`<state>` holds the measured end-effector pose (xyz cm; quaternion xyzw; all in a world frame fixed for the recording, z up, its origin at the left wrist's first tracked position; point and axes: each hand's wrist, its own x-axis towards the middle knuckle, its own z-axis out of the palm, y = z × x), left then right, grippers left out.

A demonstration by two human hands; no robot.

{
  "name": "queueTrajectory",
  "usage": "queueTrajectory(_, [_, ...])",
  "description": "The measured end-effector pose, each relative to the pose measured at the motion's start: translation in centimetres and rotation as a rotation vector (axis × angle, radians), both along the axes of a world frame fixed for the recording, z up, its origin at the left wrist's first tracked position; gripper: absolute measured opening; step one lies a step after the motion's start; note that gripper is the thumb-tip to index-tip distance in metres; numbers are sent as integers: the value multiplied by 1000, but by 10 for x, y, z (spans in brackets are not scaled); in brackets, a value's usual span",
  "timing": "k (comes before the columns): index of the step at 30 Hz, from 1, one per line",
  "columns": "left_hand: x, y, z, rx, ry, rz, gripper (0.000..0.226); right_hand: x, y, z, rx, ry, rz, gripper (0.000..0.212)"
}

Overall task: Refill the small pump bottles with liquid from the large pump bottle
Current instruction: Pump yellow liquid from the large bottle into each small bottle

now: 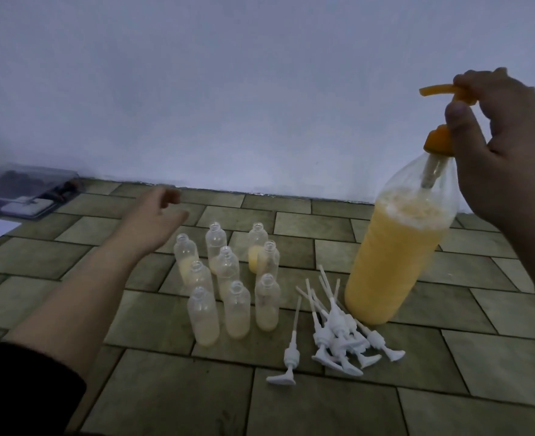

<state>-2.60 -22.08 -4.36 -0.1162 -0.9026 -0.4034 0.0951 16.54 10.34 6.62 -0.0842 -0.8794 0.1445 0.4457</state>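
Nine small bottles (228, 278) stand uncapped in a loose cluster on the brick-pattern floor (354, 410), mouths open, most with just a pale yellowish bit at the bottom; the back right one has a stronger yellow layer low down. Just right of them there's a messy pile of white pumps (338, 335) lying on their sides with the dip tubes pointing away toward the wall, and one pump lying a little apart on the left of the pile.

Big bottle (398, 256) sits right of the pumps, just beside the pile, upright-ish and leaning in this wide view. It's clear plastic, filled most of the way with orange-yellow liquid, foam on top. Its orange pump head (445, 94) is up, spout pointing left.

Right hand (499, 146) is on that pump head, fingers curled over the top and thumb against the stem, so it's gripping it.

Left hand (156, 215) is stretched out above the floor behind the small bottles, fingers loosely curled, holding nothing, not touching any of them.

Far left by the white wall (228, 89) there's a clear flat case (24, 190), contents too dim to make out
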Motion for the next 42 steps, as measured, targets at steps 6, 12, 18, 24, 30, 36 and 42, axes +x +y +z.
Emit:
queueTrajectory(6, [-31,41,1,-698,-199,-207,73,2,-2,4,-1,-6,-9,42])
queueTrajectory(12, [-36,51,-9,-815,-274,-285,64,2,0,4,-3,-10,-2,42])
queueTrajectory(18, [-35,56,-15,-720,-162,-258,43,0,1,4,0,-29,8,44])
queueTrajectory(24, [-12,52,30,-204,-6,-106,41,1,5,6,104,-83,-23,44])
queueTrajectory(30, [31,77,77,562,81,-151,30,-5,10,1,150,-26,-6,43])
queueTrajectory(36, [73,127,92,838,-83,-545,24,-9,11,-1,129,4,11,42])
queueTrajectory(42, [87,166,96,266,43,-616,24,-8,9,-1,134,-10,0,41])
